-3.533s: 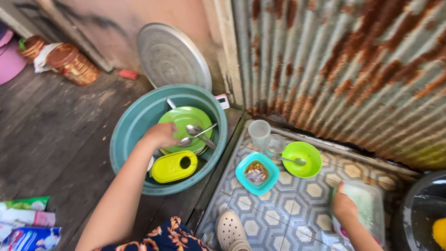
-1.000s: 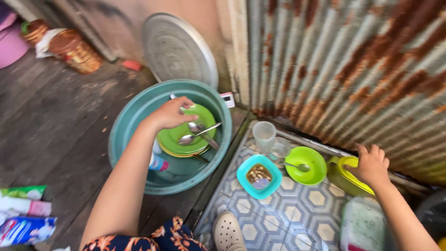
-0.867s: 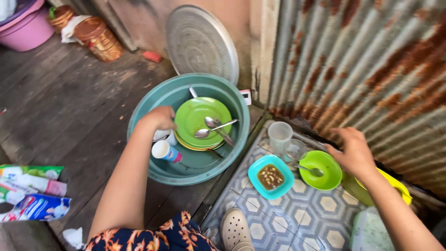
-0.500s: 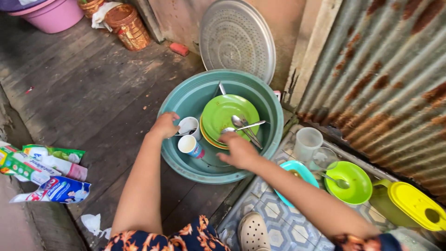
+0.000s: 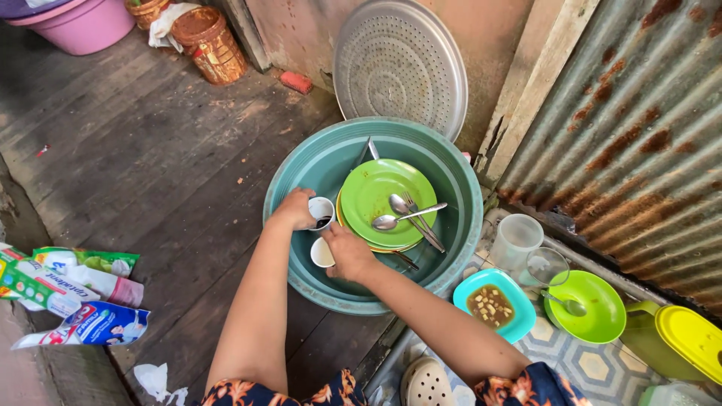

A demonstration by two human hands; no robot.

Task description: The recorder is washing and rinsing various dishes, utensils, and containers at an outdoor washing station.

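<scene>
Right hand [image 5: 347,252] now come down closed on a small white cup [image 5: 323,253], left hand [image 5: 295,208] gripping another cup [image 5: 321,212], both inside teal basin [image 5: 459,225] beside green plates [image 5: 376,192].

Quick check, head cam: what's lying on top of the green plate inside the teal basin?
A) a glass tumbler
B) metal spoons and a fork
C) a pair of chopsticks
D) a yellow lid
B: metal spoons and a fork lie across the round green plastic plate in the big teal plastic basin; the yellow lid sits outside it, on the tiled floor.
</scene>
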